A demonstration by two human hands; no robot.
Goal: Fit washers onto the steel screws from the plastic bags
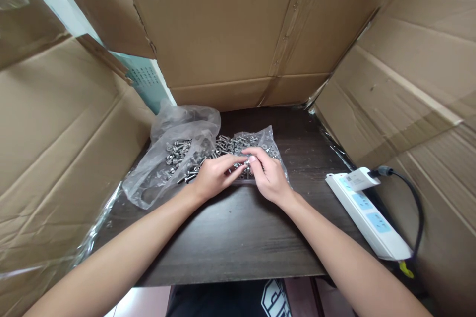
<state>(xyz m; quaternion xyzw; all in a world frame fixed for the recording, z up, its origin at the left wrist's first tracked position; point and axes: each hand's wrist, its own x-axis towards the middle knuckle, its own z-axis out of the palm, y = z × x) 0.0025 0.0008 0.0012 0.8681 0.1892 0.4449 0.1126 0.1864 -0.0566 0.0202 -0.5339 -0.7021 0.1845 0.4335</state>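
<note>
Over a heap of loose metal hardware, my left hand (pixel 215 174) and my right hand (pixel 270 176) meet at the fingertips. Pinched between them is a small silver metal fastener (pixel 247 162), mostly covered by the fingers; whether it is a bolt alone or a bolt with a nut on it I cannot tell. Beyond and left of the hands lie many bolts (pixel 181 148) on clear plastic. Nuts and washers (pixel 265 147) show by the right fingers. A crumpled clear plastic bag (pixel 148 178) spreads to the left, partly over the bolts.
The dark wooden table (pixel 238 237) is walled by cardboard at the left (pixel 55 124), back (pixel 223 25) and right (pixel 416 84). A white power strip (pixel 372 218) with a plugged-in adapter (pixel 357 179) and black cable (pixel 420 203) lies at the right edge.
</note>
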